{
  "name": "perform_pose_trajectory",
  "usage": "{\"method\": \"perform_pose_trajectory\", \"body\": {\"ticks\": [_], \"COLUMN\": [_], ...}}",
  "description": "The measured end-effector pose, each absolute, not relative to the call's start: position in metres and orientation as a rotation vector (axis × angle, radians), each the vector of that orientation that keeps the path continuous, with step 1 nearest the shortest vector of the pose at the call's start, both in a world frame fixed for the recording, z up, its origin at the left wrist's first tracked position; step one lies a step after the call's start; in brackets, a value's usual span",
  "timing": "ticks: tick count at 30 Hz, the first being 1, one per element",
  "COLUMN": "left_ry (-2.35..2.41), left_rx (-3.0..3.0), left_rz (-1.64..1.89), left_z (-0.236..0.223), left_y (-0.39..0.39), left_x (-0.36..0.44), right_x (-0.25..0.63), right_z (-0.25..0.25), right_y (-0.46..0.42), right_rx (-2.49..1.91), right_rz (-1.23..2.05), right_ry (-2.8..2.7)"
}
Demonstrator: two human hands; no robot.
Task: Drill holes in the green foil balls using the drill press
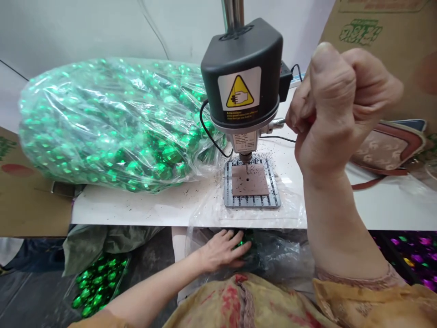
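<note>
My right hand point(336, 98) is wrapped round the feed lever point(278, 122) of a small bench drill press point(241, 82), at the right of its black head. Below the chuck point(245, 157), a brown square plate point(252, 186) with a dark hole lies on the slotted metal base point(228, 198). Down at my lap, just under the table's front edge, my left hand point(223, 249) rests with fingers spread. Its fingertips are over shiny green pieces point(250, 239) in clear plastic; their shape is mostly hidden.
A large clear bag of shiny green faceted pieces point(119, 127) lies on the white table point(136, 207) at left. Dark shavings surround the drill base. A patterned bag point(385, 146) and cardboard box point(406, 59) stand at right. Green baubles point(99, 278) and purple ones point(416, 250) are below.
</note>
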State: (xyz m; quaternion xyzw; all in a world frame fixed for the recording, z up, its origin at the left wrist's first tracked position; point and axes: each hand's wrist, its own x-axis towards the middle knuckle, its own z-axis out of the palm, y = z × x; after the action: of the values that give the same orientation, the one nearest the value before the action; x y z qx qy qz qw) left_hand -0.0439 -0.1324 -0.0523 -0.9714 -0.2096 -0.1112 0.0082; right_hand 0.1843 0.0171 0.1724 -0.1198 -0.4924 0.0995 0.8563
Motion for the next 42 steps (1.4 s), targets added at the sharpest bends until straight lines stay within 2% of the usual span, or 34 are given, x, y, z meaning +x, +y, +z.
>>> {"method": "perform_pose_trajectory", "body": {"ticks": [3,5,8,12,15,20,22,28,34,42], "left_ry": [-0.627,-0.846,-1.293,-1.560,-1.666,-1.699,-1.653,-1.489,-1.639,-1.435], "left_rx": [-3.005,-2.924,-2.649,-2.267,-2.229,-2.385,-2.435,-2.390,-2.281,-2.258], "left_rz": [-0.608,-0.694,-0.470,-0.058,0.062,0.019,0.046,0.488,0.528,0.741], "left_z": [-0.029,-0.004,0.037,0.070,0.073,0.059,0.058,0.083,0.108,0.122], "left_y": [-0.098,-0.061,-0.004,0.044,0.066,0.097,0.102,0.093,0.089,0.069], "left_x": [-0.046,-0.043,-0.038,-0.032,-0.032,-0.039,-0.045,-0.063,-0.058,-0.051], "right_x": [0.184,0.185,0.186,0.188,0.188,0.187,0.187,0.188,0.187,0.187], "right_z": [0.173,0.172,0.171,0.169,0.168,0.168,0.168,0.170,0.171,0.170], "right_y": [0.014,0.013,0.012,0.015,0.017,0.015,0.015,0.011,0.008,0.011], "right_rx": [-0.253,-0.298,-0.347,-0.300,-0.293,-0.319,-0.328,-0.334,-0.370,-0.376], "right_rz": [0.225,0.226,0.229,0.213,0.225,0.219,0.220,0.216,0.255,0.239], "right_ry": [-1.035,-1.037,-1.044,-1.037,-1.039,-1.023,-1.039,-1.072,-1.074,-1.066]}}
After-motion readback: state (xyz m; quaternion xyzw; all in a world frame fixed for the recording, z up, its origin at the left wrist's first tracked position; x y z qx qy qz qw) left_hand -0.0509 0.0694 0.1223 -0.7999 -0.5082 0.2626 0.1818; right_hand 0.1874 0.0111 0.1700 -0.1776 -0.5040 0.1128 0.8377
